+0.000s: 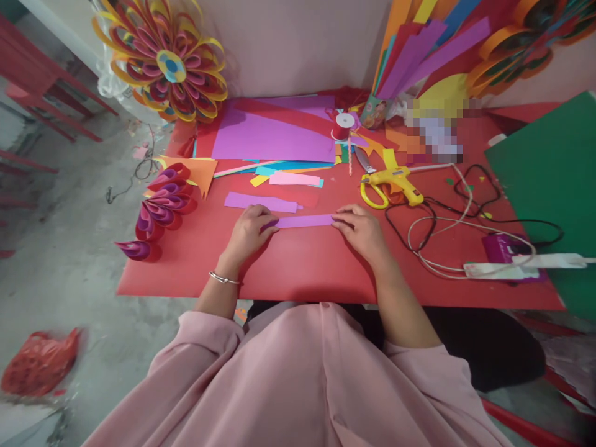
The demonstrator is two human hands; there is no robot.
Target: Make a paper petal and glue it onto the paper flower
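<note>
A purple paper strip (305, 221) lies flat on the red table (298, 267) between my hands. My left hand (249, 230) pinches its left end with curled fingers. My right hand (361, 228) presses and grips its right end. A second purple strip (261, 202) lies just beyond my left hand, and a pink strip (294, 179) sits further back. A silver bangle (222, 279) is on my left wrist.
Yellow scissors (375, 186) and a yellow glue gun (400, 181) lie right of centre, with tangled cables (447, 230) and a power strip (521, 266). Stacked coloured sheets (274, 133), a red ribbon spool (344, 124), folded paper petals (162, 202), a paper flower (170, 62), a green board (549, 174).
</note>
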